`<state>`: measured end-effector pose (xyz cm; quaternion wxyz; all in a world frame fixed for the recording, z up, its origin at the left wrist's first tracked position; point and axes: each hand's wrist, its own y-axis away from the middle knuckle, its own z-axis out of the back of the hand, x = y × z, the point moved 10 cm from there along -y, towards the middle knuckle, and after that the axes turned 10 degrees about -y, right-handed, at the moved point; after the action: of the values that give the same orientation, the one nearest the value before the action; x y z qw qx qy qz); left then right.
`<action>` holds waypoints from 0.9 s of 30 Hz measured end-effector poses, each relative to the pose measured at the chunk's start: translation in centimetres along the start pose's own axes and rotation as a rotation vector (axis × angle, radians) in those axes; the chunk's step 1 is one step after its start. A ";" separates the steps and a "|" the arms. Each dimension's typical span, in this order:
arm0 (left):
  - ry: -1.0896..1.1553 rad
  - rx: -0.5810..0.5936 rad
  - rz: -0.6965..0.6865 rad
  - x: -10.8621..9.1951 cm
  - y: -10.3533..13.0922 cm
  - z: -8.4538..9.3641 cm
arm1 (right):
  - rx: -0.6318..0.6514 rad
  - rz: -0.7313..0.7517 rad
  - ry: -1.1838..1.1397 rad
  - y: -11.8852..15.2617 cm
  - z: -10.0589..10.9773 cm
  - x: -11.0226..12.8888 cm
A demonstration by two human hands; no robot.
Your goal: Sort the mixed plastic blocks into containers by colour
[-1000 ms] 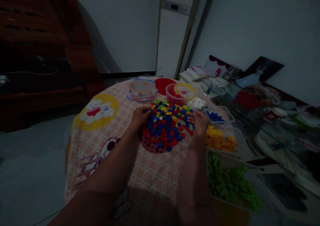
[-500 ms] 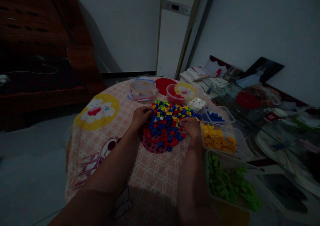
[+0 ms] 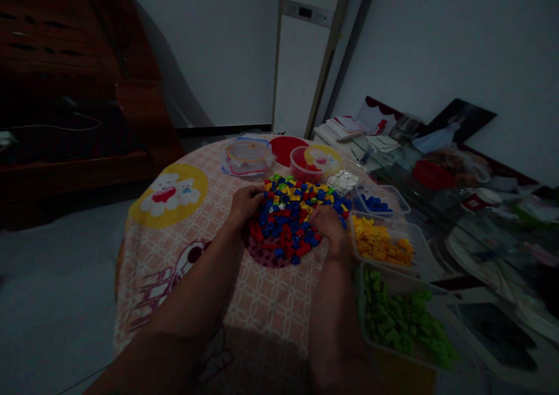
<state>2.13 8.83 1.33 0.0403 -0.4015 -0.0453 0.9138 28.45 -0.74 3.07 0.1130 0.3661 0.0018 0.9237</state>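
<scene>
The two hands are apart, one on each side of a loose pile of blocks on the round table, with most of the pile lying between them and some of it spreading towards the person. Red, blue and yellow blocks fill most of the pile, with a few green ones at its far edge. The left hand is at the pile's left edge, its fingers bent in towards the blocks; whether they grip one, I cannot tell. The right hand reaches over the pile's right side with its fingertips drawn close together, and it is too dark to tell whether a block sits between them.

Just beyond the pile, ahead of and between the hands, stands a round tub with some red blocks in it. Ahead and slightly right of the right hand are white blocks. To that hand's right is a clear box of blue blocks, with yellow blocks in another box nearer the person. Green blocks fill a larger box beside the right forearm. Beyond the left hand lies a stack of lids. A patterned cloth covers the table under both arms.
</scene>
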 end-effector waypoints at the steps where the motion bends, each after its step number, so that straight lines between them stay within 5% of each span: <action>1: -0.001 0.000 -0.001 0.0 0.0 0.0 | 0.000 -0.014 -0.001 0.0 0.0 -0.2; 10: 0.013 0.003 0.010 0.0 0.1 0.0 | -0.180 -0.192 -0.301 0.5 1.7 -2.4; 19: 0.021 -0.006 0.020 0.2 0.0 0.1 | -0.255 -0.202 -0.766 0.7 2.0 -2.1; 23: 0.060 -0.002 0.021 0.5 0.0 -0.3 | -0.449 -0.163 -1.034 0.4 3.4 -3.6; 27: 0.040 -0.012 0.009 0.4 0.0 -0.2 | -0.796 -0.035 -1.186 1.4 7.0 -5.8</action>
<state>2.04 8.84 0.91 0.0345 -0.4203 -0.0480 0.9055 36.95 -3.89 4.38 0.2350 0.7376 -0.3914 0.4975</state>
